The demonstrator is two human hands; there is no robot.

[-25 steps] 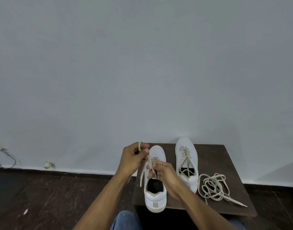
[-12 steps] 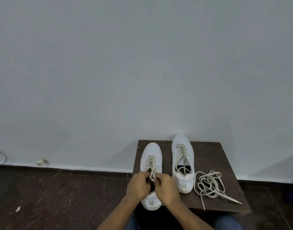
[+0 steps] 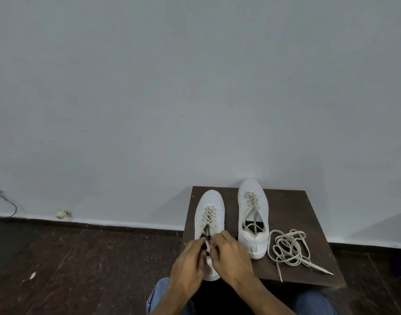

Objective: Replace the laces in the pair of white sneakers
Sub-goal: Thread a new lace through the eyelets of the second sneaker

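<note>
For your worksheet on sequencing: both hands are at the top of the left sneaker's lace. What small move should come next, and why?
Probably pull the two lace ends snug into a knot: left hand and right hand pinch them above the fully crossed left sneaker.

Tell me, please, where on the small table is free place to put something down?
The table is bare at its far right corner, beyond the loose laces. A narrow strip runs between the left sneaker and right sneaker. The near left is crowded by both hands.
</note>
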